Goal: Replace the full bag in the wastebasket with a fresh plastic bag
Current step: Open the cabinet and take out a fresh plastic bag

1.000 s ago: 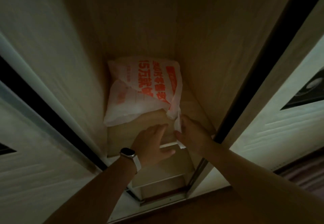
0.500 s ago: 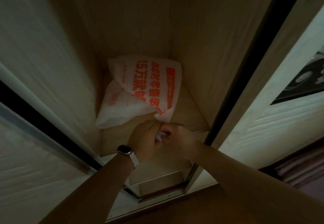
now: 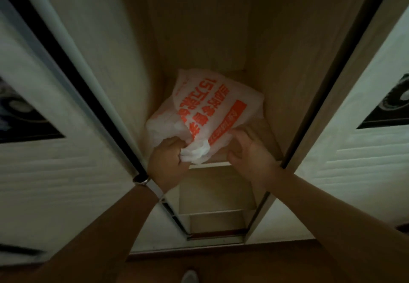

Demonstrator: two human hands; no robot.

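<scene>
A white plastic bag [image 3: 212,107] with orange print lies on a wooden shelf [image 3: 269,136] inside a narrow cupboard. My left hand [image 3: 169,161] is closed on a bunched white corner of the bag at the shelf's front edge. My right hand [image 3: 247,150] rests against the bag's lower right edge, fingers curled under the plastic; how firmly it grips is unclear. A watch sits on my left wrist. No wastebasket is in view.
Two pale sliding doors, the left one [image 3: 66,150] and the right one [image 3: 354,150], flank the opening with dark frames. Lower shelves [image 3: 212,214] step down below the hands. A shoe tip [image 3: 189,277] shows on the brown floor at the bottom.
Both hands moved from pinching a small bag corner together to spreading apart; the left now clutches bunched plastic and the bag has been pulled forward and crumpled. The view shifted rightward.
</scene>
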